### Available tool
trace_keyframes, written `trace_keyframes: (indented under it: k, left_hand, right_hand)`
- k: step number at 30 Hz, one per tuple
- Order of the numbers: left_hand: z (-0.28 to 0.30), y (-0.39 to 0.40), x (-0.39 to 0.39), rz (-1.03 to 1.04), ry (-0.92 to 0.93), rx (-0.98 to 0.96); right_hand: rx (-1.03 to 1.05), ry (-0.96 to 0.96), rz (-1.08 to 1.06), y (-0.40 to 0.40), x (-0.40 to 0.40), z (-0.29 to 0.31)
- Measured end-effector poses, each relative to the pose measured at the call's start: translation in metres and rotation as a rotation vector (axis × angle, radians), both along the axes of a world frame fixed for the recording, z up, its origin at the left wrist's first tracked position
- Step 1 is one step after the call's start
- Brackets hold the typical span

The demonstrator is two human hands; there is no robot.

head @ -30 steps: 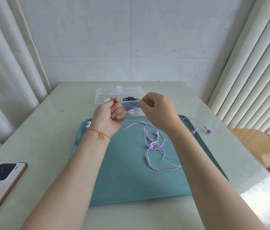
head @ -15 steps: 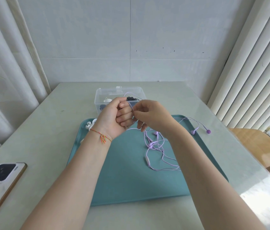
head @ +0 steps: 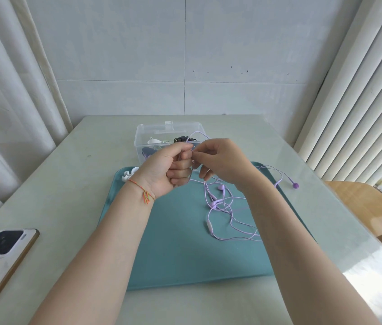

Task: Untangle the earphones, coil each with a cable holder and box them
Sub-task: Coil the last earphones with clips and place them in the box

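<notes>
- The lilac earphone cable is being held up over the teal tray by both hands, which are raised close together in front of the clear box.
- The left hand is being kept in a fist, its fingers curled round a bundle of the cable; its grip is pressed together on the cable.
- A stretch of cable is being pinched between thumb and forefinger of the right hand, just beside the left fist, with a loop arching above both hands.
- The remainder of the cable is being left in a loose tangle on the right half of the tray, its inline remote lying among the loops.
- One strand is being trailed over the tray's right rim, so that a purple earbud is lying on the table.
- A white cable holder is being kept at the tray's far left corner.
- Dark and white items are being held in the box; what they are cannot be told.
- A phone is lying face down at the table's left edge.
- A braided thread bracelet is being worn on the left wrist.
</notes>
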State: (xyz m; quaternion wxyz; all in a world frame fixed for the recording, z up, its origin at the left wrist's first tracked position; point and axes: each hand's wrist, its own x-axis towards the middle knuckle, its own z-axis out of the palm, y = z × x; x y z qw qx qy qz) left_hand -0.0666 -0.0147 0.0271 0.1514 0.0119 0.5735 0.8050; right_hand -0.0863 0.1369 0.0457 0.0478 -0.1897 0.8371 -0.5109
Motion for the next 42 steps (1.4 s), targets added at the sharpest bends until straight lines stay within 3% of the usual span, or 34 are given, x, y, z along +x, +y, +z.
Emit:
trace_keyframes:
  k: [4,7,10,16,22,35,42]
  left_hand:
    - [-0.003,0.004,0.002,-0.047,-0.043,-0.079]
    - [-0.003,0.011,0.004,-0.119,-0.043,-0.126]
    - [-0.002,0.013,0.003,-0.17,-0.057,-0.123]
    - [-0.009,0.008,-0.004,-0.139,-0.069,-0.169]
    - [-0.012,0.016,-0.003,-0.118,-0.017,-0.237]
    - [-0.009,0.016,0.001,-0.105,0.06,-0.119]
    - [-0.004,0.015,0.002,-0.061,0.092,0.269]
  right_hand:
    - [-0.085,0.161,-0.124,0.008,-0.006,0.004]
    - [0.012,0.38,-0.096,0.011,-0.002,0.008]
    - [0.138,0.337,0.036,0.012,0.002,0.009]
    - [0.423,0.341,0.023,0.017,0.0,0.012]
    - [0.418,0.413,-0.019,0.017,-0.002,0.012]
    - [0.282,0.401,-0.12,0.021,-0.009,0.008]
    - [0.186,0.282,-0.112,0.022,-0.014,-0.001]
